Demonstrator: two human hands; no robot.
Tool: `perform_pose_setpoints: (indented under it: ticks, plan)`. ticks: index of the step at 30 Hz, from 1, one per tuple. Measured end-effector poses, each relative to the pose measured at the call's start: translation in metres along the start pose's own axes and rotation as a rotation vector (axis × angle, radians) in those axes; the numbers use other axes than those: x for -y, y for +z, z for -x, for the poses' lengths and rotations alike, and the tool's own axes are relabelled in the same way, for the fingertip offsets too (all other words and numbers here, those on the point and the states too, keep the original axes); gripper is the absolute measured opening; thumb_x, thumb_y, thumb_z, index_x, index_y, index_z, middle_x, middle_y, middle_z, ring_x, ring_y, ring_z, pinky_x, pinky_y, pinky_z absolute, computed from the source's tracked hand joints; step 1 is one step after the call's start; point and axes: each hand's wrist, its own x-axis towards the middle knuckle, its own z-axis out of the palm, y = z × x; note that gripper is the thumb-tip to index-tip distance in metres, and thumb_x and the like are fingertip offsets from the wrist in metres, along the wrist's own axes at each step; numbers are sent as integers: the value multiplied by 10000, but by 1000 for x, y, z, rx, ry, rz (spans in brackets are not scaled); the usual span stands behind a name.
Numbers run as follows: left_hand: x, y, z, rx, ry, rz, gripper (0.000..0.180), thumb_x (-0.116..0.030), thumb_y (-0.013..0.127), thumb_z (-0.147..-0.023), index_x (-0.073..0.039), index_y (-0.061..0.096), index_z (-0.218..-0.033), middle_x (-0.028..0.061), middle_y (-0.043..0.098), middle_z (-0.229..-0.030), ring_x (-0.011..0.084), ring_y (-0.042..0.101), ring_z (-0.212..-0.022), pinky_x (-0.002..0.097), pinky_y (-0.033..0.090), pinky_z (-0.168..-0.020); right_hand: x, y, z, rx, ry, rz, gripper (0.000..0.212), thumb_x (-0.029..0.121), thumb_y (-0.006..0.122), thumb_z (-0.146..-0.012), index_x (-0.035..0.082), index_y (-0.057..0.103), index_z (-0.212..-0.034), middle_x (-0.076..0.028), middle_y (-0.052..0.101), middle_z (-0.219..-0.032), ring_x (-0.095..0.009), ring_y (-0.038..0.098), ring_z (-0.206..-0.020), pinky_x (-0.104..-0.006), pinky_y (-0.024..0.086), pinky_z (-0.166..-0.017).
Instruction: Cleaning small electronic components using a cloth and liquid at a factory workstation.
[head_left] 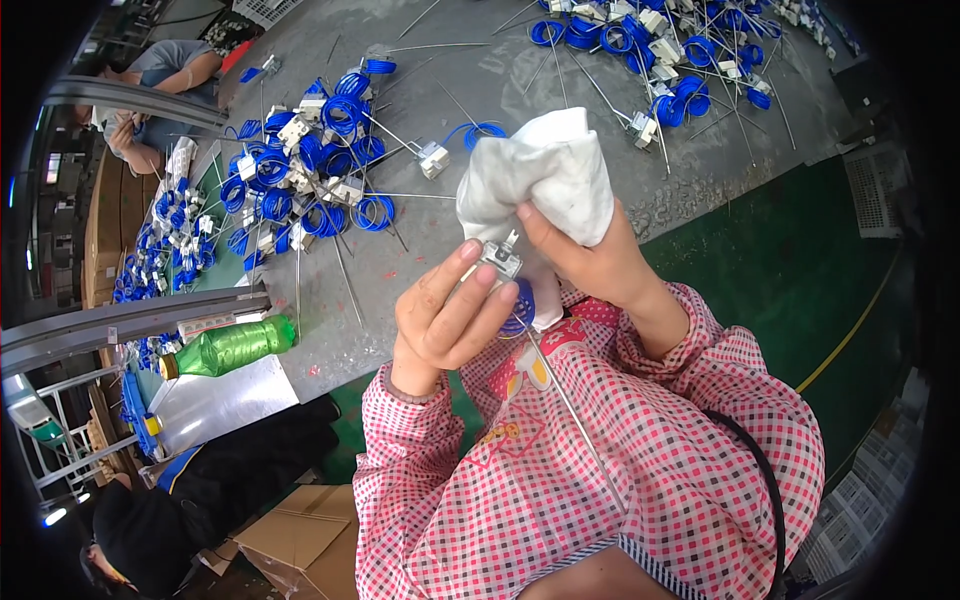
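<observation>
Left grip [450, 315] pinched on small metal part [502, 262], just beside white cloth [545, 170] bunched in right grip [588, 255]. Cloth hides some table [450, 70]; left coil pile [342, 115], far-right coil pile [692, 95], green bottle [240, 347] lying left.

White cloth [572, 170] hides the right hand [600, 264] — partly.

Small metallic part [502, 262] in left hand [448, 312], white cloth [548, 172] in right hand [596, 262].

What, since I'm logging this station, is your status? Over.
Left hand pinching metal component, blue coil below. Right hand gripping white cloth. Bench beyond: coiled-wire heaps, seemingly not obstructing.
</observation>
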Motion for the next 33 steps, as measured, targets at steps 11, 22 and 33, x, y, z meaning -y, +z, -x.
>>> perform_pose_setpoints:
  ticks: [11,22,33]
  plan:
    - [53,-28,-22,-175,-227,-505,395,-59,632,-659,-10,516,-1033,132,525,-1017,309,513,-968,385,418,-828,-10,-82,-27,-743,-137,38,302,64,561,-783,3,493,-1070,-65,541,-1016,-137,521,-903,-262,411,-790]
    - [285,-91,30,663,-957,-716,326,-79,397,-767,-51,504,-1074,221,546,-963,352,499,-947,392,395,-805,53,-197,48,-1141,-591,-405,448,278,353,-878,-17,314,-1214,-144,388,-1223,-276,383,-1130,-401,318,-957]
    - [128,60,-121,339,-430,-349,367,20,457,-684,-24,500,-1046,192,541,-948,337,515,-895,390,409,-780,16,-243,68,-1140,-681,-529,514,344,362,-862,32,254,-1255,-144,327,-1266,-317,333,-1161,-487,285,-962]
